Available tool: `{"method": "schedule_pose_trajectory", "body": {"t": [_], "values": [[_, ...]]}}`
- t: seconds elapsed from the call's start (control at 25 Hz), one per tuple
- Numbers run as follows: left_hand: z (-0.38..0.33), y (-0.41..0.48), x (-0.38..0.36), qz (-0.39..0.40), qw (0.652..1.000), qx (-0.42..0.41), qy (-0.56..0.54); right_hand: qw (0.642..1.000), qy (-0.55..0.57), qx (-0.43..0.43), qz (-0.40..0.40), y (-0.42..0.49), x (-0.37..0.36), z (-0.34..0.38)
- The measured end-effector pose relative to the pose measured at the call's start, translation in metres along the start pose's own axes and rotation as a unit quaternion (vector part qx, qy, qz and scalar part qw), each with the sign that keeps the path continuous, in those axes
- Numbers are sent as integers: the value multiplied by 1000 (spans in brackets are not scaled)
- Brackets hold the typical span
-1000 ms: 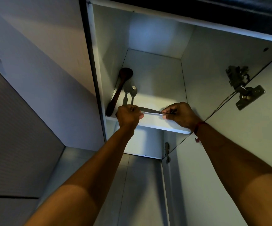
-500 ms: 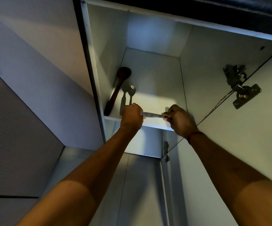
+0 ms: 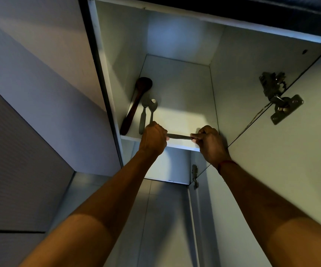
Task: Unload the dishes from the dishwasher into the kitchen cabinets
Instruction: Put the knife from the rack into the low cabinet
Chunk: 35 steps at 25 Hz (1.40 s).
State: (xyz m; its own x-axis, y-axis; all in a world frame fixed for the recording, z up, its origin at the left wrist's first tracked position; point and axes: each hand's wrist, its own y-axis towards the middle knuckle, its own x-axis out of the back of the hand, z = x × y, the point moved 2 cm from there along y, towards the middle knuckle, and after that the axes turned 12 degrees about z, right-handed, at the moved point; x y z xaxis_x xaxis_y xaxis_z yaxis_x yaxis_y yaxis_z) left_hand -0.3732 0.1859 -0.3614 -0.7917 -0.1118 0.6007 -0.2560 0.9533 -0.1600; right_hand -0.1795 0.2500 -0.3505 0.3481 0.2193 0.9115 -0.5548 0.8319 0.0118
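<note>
Both arms reach up into an open white cupboard (image 3: 175, 83). The left hand (image 3: 153, 137) is a tight fist around one end of a thin metal piece, maybe a knife (image 3: 178, 136); it is too dark to be sure. The right hand (image 3: 209, 140) pinches the other end with its fingertips. The knife lies flat just above the shelf's (image 3: 182, 116) front edge. On the shelf, at 11 o'clock from the left hand, a wooden spoon (image 3: 136, 101), a fork (image 3: 143, 112) and a small spoon (image 3: 152, 108) lie side by side.
</note>
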Motion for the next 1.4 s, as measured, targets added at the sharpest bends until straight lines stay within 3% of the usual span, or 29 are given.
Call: {"method": "schedule_pose_trajectory", "body": {"t": [0.28,0.44,0.56,0.68,0.88,1.04,1.28,1.4], "values": [[-13,-21,5,24,998,-8,51,1000,9,10,0,-9,3,5],[8,-62,-13,-71,995,-76,0,995,24,-19,-100,-44,-8,9],[24,-94,-35,-77,993,-90,16,985,26,-41,-165,-77,-34,15],[26,-115,-45,-75,992,-96,38,983,-43,-17,-180,-100,-51,20],[25,-151,-61,-118,982,-148,17,984,-6,-43,-175,-146,-68,39],[32,-208,-83,-160,974,-160,-5,975,-4,-15,-220,-219,-79,59],[18,-322,-130,-156,971,-180,0,971,14,77,-228,-343,-83,76],[6,-382,-153,-145,965,-214,36,970,61,81,-223,-413,-90,77]]}}
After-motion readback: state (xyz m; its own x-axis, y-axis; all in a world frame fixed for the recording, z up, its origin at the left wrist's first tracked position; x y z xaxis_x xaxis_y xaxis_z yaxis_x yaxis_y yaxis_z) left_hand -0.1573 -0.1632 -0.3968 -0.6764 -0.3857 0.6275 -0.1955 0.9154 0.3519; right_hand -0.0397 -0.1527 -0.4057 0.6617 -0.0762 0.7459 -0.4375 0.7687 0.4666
